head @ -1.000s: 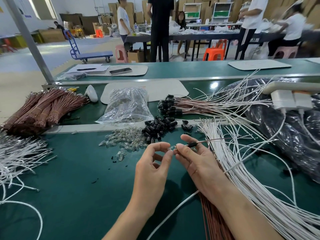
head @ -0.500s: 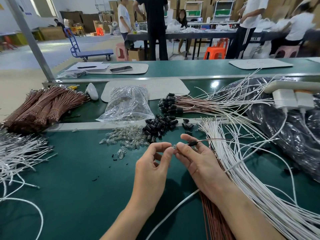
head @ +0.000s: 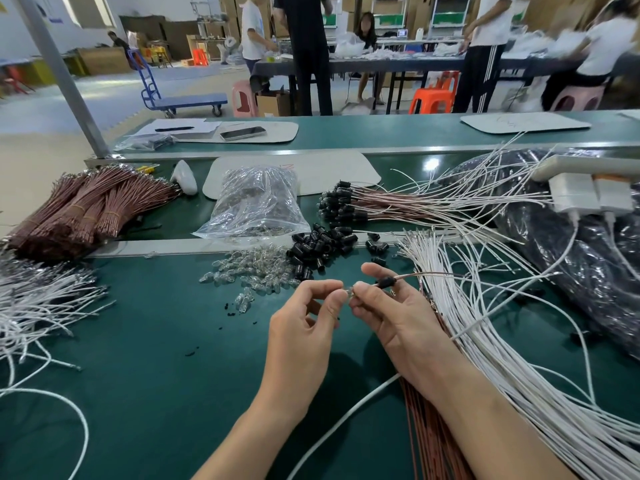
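My left hand point(head: 304, 327) pinches a tiny clear bulb point(head: 349, 292) between thumb and forefinger over the green table point(head: 145, 375). My right hand point(head: 394, 317) pinches the end of a brown wire point(head: 429, 274) that carries a black socket point(head: 385, 282) just behind my fingertips. The two hands meet fingertip to fingertip at the bulb. Beyond them lie a heap of clear bulbs point(head: 256, 271) and a pile of loose black sockets point(head: 318, 247).
White wires point(head: 485, 327) fan out on the right, over brown ones point(head: 429, 438). Finished socketed wires point(head: 346, 202) lie behind. A clear bag of bulbs point(head: 256, 202), bundled brown wires point(head: 86, 206), more white wires point(head: 38, 299) at left, a black bag point(head: 575, 244) at right.
Both hands stay joined at the bulb and wire end with only small finger shifts. The view has tilted slightly.
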### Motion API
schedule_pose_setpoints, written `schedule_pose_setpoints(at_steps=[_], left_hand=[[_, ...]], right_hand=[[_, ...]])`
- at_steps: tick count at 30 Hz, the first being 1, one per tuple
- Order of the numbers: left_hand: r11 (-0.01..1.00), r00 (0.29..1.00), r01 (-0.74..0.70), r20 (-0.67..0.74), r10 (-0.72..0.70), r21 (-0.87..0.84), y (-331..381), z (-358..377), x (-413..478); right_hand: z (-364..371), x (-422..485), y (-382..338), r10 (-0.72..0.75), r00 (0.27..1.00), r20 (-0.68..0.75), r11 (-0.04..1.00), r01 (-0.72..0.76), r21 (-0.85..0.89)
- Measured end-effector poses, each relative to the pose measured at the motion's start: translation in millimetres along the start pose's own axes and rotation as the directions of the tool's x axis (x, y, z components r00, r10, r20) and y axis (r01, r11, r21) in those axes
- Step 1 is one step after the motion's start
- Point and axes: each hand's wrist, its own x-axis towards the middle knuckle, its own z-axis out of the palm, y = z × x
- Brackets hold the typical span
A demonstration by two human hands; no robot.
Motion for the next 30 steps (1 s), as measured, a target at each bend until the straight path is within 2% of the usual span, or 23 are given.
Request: schedule_pose_setpoints(at_steps=[9,19,30], left_hand=[[0.998,0.999,-0.012,0.041,0.009,0.066,-4.7,-4.3,1.7],[0.997,0.997,-0.026,0.077,0.021,0.076,-9.7,-5.3,2.7],[0.995,0.98,-0.074,0.188,0.061,0.061,-8.7,-11.3,5.5]], right_hand=[[-1.9,-2.2,-0.9,-0.001,0.999,0.033,0.996,0.004,-0.084],[-3.4,-0.5,-0.8,0.041,0.997,0.073,0.996,-0.034,-0.084],[-9.2,2.1,-2.0,0.047,0.994,0.103,0.992,-0.035,-0.121]])
